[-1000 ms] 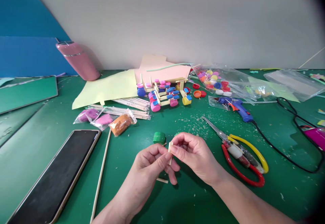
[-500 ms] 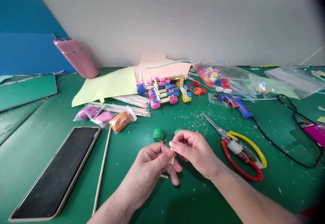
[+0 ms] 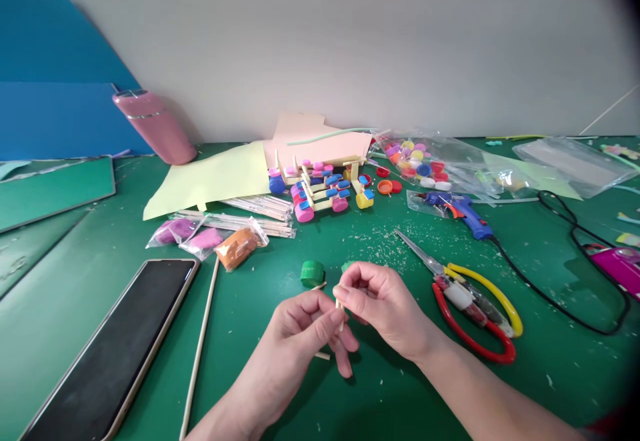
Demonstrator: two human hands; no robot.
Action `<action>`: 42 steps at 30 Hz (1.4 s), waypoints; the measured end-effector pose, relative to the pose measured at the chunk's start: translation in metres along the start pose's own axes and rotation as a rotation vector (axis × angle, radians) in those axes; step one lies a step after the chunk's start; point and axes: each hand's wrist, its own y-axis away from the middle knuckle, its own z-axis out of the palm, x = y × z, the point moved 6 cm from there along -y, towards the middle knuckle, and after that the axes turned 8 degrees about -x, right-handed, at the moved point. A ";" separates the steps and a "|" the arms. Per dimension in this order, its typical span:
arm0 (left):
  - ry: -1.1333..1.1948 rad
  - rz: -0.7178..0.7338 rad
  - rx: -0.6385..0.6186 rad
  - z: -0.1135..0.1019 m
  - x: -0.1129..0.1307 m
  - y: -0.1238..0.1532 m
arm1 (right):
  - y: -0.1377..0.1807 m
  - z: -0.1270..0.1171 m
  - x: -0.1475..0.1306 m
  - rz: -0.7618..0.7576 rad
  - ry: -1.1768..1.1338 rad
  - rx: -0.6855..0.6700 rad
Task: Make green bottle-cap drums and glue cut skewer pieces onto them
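So I'm pinching some tiny, pale, wood-looking stick bits between my left hand and right hand, thumbs and fingertips closing in tight. A squat, round green cap is sitting just beyond my fingers, and metal scissors with smooth red and yellow handles are lying right of my right hand. The shiny green tabletop is showing pale crumbs, with a plain greyish wall standing behind.
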 end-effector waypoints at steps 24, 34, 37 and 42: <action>-0.103 0.057 0.087 -0.004 0.007 0.001 | 0.002 0.004 -0.006 -0.115 0.059 -0.034; -0.052 0.038 0.034 -0.004 0.002 0.001 | 0.002 0.002 -0.002 -0.082 0.127 -0.001; 0.006 0.017 -0.008 -0.002 0.000 0.000 | 0.002 0.000 -0.001 -0.046 0.151 0.018; 0.133 -0.022 -0.070 0.002 -0.004 -0.001 | 0.001 0.000 0.004 0.009 0.080 0.000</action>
